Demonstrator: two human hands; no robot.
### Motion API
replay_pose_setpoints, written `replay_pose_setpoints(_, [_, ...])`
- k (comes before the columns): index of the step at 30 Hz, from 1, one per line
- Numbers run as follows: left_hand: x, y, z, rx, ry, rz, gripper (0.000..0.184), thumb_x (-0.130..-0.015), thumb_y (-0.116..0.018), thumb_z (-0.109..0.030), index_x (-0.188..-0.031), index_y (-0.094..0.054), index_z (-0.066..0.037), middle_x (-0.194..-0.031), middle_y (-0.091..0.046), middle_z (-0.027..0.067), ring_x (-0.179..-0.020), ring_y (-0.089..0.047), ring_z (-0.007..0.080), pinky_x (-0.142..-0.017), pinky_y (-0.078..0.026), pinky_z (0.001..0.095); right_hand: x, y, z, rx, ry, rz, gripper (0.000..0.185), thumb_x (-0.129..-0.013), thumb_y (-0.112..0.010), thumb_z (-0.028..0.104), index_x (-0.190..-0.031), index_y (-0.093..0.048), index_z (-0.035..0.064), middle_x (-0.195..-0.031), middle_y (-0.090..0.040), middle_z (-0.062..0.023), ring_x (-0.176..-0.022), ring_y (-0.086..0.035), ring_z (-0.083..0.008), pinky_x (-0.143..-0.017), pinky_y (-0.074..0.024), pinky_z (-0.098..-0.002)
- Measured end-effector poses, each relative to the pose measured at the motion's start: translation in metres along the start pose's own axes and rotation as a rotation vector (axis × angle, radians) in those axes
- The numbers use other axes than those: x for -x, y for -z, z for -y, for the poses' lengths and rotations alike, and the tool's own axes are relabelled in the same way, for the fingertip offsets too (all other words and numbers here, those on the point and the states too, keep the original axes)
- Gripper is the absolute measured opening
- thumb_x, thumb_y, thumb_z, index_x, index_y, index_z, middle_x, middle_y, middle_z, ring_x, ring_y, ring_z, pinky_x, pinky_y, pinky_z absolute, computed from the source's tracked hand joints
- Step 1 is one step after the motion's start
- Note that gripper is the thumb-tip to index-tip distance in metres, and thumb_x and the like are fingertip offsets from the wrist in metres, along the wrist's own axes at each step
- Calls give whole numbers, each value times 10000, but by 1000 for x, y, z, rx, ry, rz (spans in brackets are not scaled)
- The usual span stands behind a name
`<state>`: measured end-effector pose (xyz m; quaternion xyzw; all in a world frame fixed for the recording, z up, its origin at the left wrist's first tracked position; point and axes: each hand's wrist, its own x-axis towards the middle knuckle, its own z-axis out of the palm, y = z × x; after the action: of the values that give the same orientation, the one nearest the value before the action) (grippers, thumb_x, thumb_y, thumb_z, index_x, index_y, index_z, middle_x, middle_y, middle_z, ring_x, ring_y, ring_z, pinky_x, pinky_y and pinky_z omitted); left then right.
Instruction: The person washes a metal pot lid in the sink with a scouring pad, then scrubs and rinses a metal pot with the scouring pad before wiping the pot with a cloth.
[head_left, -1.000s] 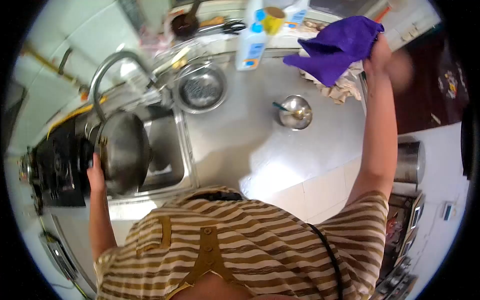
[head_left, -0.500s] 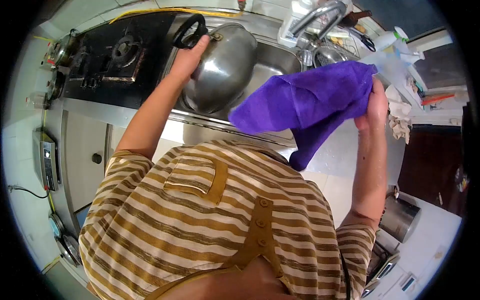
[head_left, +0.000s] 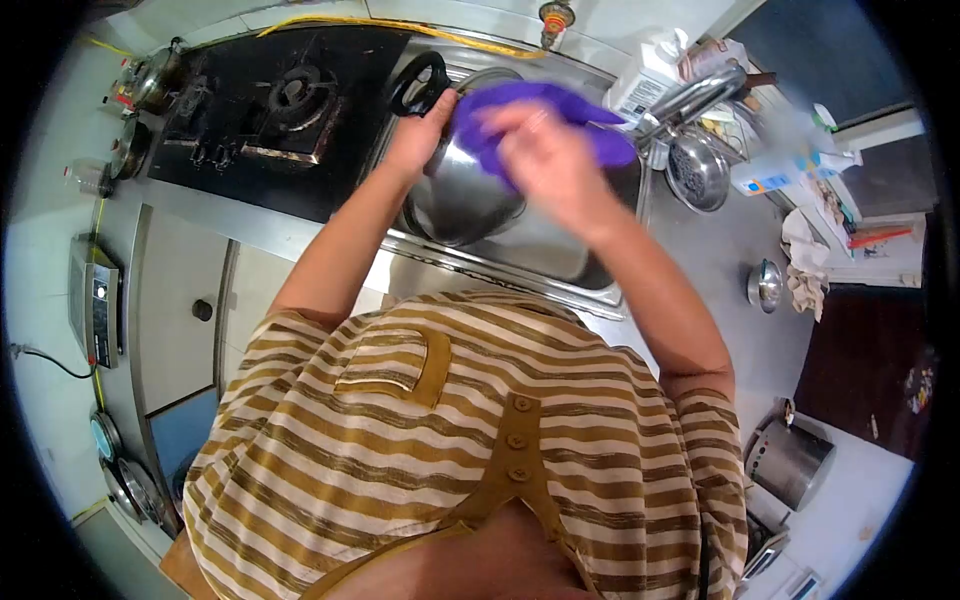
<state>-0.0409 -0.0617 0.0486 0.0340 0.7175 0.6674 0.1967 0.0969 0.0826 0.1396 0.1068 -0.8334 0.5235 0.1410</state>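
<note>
A steel wok (head_left: 450, 205) with a black loop handle (head_left: 418, 85) is tilted over the sink (head_left: 560, 240), its rounded side in view. My left hand (head_left: 425, 130) is closed on it by the handle's base. A purple cloth (head_left: 600, 140) lies bunched against the upper part of the wok, hiding some of it. My right hand (head_left: 545, 155), smeared by motion, presses this cloth with curled fingers.
A black gas stove (head_left: 300, 120) adjoins the sink on the left. The faucet (head_left: 700, 95), a steel strainer (head_left: 697, 170) and a white bottle (head_left: 645, 85) stand at the right. Farther right are a small metal bowl (head_left: 765, 285) and crumpled paper (head_left: 805, 260).
My right hand has swung left with the purple cloth, from the right-hand counter onto the wok. My left hand keeps its hold. The view has shifted, revealing the strainer and metal bowl.
</note>
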Motion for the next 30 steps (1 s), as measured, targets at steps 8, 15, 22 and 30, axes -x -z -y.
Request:
replay_pose_setpoints(8, [-2, 2, -4, -156, 24, -111, 604, -808, -608, -455, -1142, -541, 44, -1118, -577, 134, -1010, -538, 224, -874, -404, 310, 38, -62, -121, 590, 74, 51, 524, -800, -577, 309, -1295, -438, 210, -1452, -216, -91, -1337, -170, -331, -1051, -85, -544])
replay_pose_setpoints(15, [-14, 6, 21, -159, 18, -141, 624, -833, -548, -478, -1022, -584, 116, -1000, -615, 174, -922, -561, 193, -804, -427, 314, 4, -57, -157, 487, -38, -301, 483, -816, -542, 343, -1273, -457, 211, -1415, -295, -96, -1308, -244, -321, -1035, -130, -560])
replay_pose_setpoints(22, [-8, 5, 21, -161, 80, -197, 573, -871, -523, -435, -1045, -568, 110, -1046, -604, 170, -974, -547, 209, -850, -406, 316, -19, -26, -273, -1195, -962, -635, 472, -904, -369, 409, -1173, -512, 50, -1037, -597, -151, -950, -554, -271, -904, -391, -345])
replay_pose_setpoints(30, [9, 1, 17, -331, -108, -107, 550, -860, -545, -437, -1079, -573, 67, -1088, -593, 128, -1007, -524, 196, -884, -389, 313, -45, -13, -152, 460, 103, -399, 255, -748, -597, 266, -953, -603, 115, -1039, -561, -80, -1040, -490, -285, -930, -336, -429])
